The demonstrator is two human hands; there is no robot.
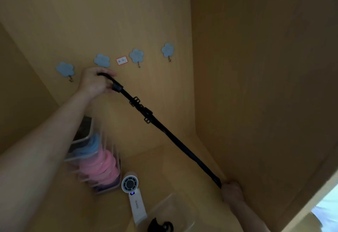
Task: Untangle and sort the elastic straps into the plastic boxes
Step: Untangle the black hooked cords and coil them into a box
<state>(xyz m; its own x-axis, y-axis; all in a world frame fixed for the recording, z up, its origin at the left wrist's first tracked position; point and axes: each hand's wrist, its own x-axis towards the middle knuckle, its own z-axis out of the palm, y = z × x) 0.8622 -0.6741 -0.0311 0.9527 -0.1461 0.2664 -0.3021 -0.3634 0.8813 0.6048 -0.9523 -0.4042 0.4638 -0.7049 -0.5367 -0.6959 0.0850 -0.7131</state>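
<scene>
A long black elastic strap (172, 136) with plastic buckles is stretched taut between my two hands inside a wooden cabinet. My left hand (95, 82) grips its looped upper end just below a blue flower-shaped wall hook (102, 60). My right hand (232, 190) grips the lower end, close to the right cabinet wall. A row of clear plastic boxes (98, 160) stands under my left forearm, holding blue and pink straps. Another clear plastic box (175, 204) at the bottom holds a black strap (161, 225).
Three more blue flower hooks (65, 69) (136, 56) (167, 49) and a small red-edged label (122, 60) are stuck to the back wall. A white handheld fan (133, 193) lies on the shelf between the boxes. Cabinet walls close in left and right.
</scene>
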